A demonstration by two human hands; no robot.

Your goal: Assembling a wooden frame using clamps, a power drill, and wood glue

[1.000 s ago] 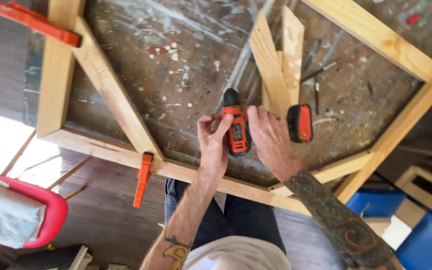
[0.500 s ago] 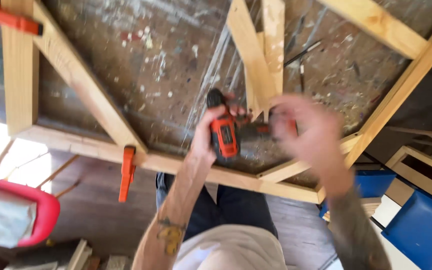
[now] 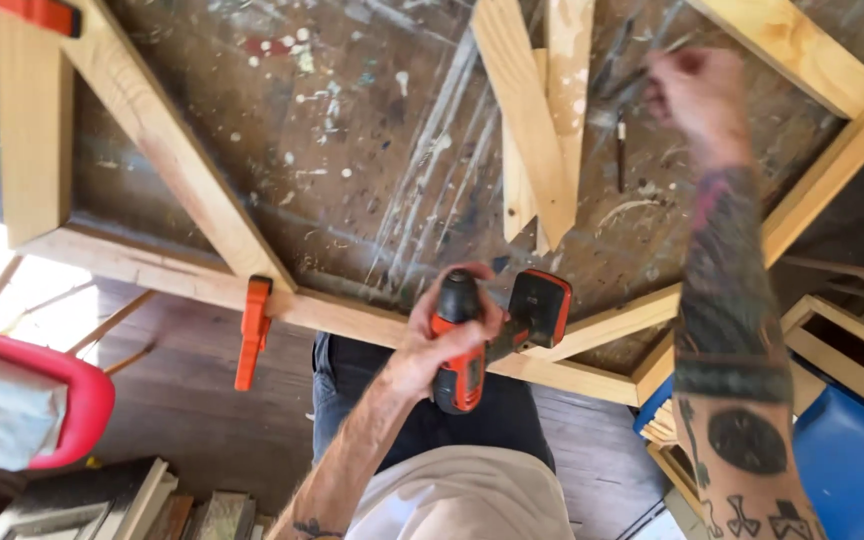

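Note:
My left hand (image 3: 439,335) grips an orange and black cordless drill (image 3: 472,345) by its body, just over the near rail of a pale wooden frame (image 3: 352,318) lying on a paint-spattered workbench (image 3: 352,150). My right hand (image 3: 697,95), blurred, reaches far out over the bench near the frame's right rail, fingers curled close to some small dark bits (image 3: 620,150); whether it holds anything cannot be told. Two loose pointed wood offcuts (image 3: 542,120) lie between the hands.
An orange clamp (image 3: 250,335) hangs on the near rail and another orange clamp (image 3: 37,15) sits at the top left corner. A red chair (image 3: 62,405) stands at the lower left, blue bins (image 3: 852,460) and stacked wood frames at the lower right.
My right hand has left the drill and swung up and out to the far right of the bench. My left hand has kept the drill, now lower, by the near rail.

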